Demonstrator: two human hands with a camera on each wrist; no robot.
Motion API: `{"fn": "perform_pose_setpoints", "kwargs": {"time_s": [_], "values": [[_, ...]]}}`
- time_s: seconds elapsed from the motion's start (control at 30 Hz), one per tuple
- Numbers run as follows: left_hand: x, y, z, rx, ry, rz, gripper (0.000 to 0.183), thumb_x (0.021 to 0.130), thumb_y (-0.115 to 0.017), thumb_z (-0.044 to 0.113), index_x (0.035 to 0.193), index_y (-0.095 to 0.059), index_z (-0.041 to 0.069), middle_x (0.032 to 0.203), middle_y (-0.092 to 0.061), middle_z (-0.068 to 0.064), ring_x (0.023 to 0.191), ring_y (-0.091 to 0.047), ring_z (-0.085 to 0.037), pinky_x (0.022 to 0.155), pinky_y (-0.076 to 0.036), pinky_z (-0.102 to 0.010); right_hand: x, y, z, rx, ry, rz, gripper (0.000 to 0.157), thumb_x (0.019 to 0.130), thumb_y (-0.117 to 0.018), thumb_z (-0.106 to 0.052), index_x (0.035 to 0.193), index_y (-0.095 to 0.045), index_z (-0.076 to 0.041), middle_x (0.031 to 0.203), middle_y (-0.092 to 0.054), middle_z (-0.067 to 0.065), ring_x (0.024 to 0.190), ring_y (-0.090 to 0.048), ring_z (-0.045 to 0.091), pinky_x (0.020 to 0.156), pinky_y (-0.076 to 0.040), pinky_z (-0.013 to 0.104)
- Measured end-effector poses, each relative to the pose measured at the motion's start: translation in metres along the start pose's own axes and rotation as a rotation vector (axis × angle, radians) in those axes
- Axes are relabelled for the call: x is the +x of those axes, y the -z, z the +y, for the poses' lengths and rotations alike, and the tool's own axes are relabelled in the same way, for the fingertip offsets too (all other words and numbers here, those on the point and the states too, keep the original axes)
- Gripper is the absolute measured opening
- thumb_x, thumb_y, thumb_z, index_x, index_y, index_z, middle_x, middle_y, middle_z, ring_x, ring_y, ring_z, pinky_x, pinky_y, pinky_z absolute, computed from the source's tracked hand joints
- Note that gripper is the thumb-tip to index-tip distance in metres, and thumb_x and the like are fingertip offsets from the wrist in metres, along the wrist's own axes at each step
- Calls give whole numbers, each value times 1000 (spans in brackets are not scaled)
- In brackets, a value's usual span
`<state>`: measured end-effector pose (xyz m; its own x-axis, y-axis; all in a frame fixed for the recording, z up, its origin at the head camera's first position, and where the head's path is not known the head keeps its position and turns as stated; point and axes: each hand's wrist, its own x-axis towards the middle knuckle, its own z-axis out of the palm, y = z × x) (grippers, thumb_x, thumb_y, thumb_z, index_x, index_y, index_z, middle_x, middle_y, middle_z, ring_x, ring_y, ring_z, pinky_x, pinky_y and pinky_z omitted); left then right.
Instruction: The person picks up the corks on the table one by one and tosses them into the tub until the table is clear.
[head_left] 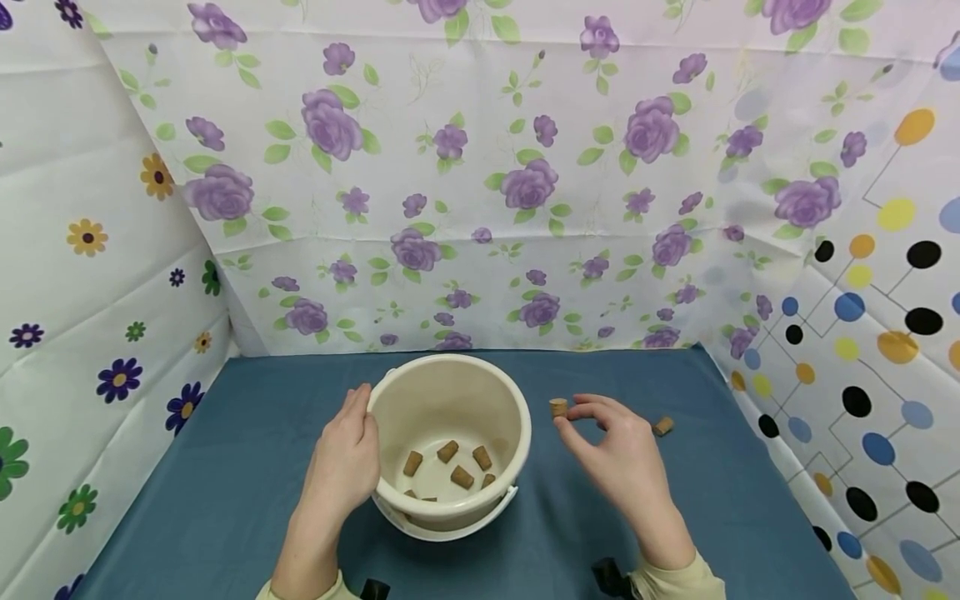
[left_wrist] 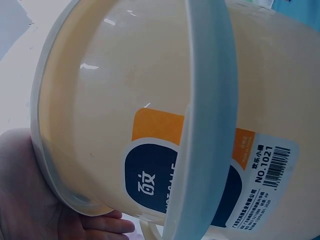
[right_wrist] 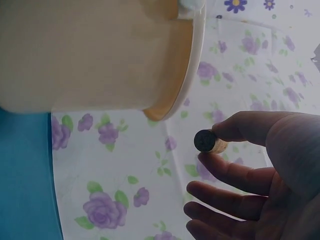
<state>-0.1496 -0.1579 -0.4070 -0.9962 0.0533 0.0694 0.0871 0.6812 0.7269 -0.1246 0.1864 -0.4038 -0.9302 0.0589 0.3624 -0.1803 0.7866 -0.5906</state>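
Note:
A cream plastic bucket (head_left: 450,367) stands on the blue cloth with several corks (head_left: 462,477) lying on its bottom. My left hand (head_left: 345,458) rests against the left side of the bucket at the rim, its fingers fairly straight along the outer wall. In the left wrist view that hand (left_wrist: 65,200) lies beside the rim. To the right of the bucket, my right hand (head_left: 622,454) pinches one cork (head_left: 558,407) between thumb and forefinger. The right wrist view shows the held cork (right_wrist: 205,141) by its dark end, apart from the bucket wall, with the other fingers spread below.
Another cork (head_left: 663,426) lies on the blue cloth (head_left: 720,500) behind my right hand. The bucket's handle (head_left: 450,533) hangs down at its near side. Flowered sheets (head_left: 480,167) hang at the back and left, and a dotted sheet (head_left: 885,400) at the right.

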Motion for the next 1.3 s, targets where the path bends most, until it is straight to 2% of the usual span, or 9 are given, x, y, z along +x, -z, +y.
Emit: {"fn": "perform_pose_setpoints", "kwargs": {"time_s": [0.37, 0.6, 0.87, 1.3], "values": [[0, -2, -1, 15, -11, 23, 55, 117, -27, 21, 167, -29, -3, 172, -27, -24, 162, -17, -37, 129, -18, -59, 0, -7, -23, 61, 118, 17, 12, 93, -87, -29, 98, -83, -18, 130, -75, 1, 122, -70, 30, 84, -62, 51], [2, -2, 0, 18, 1, 13, 56, 117, -26, 22, 168, -27, -2, 173, -25, -23, 163, -16, -36, 130, -17, -58, -1, -17, -42, 88, 217, 17, 15, 93, -87, -31, 98, -84, -18, 128, -76, 1, 124, -69, 27, 91, -62, 52], [0, 0, 1, 15, 9, -1, 56, 118, -26, 22, 168, -26, -1, 174, -24, -22, 163, -14, -36, 130, -16, -58, -3, -23, -54, 127, 241, -10, 14, 92, -88, -29, 101, -85, -19, 128, -75, -2, 125, -68, 24, 97, -61, 50], [0, 0, 1, 17, 7, 2, 56, 117, -27, 22, 168, -26, -2, 174, -25, -23, 163, -15, -36, 130, -16, -59, -4, -28, -57, 93, 283, -17, 14, 92, -88, -29, 101, -85, -19, 126, -76, -2, 122, -69, 23, 89, -63, 46]]}}
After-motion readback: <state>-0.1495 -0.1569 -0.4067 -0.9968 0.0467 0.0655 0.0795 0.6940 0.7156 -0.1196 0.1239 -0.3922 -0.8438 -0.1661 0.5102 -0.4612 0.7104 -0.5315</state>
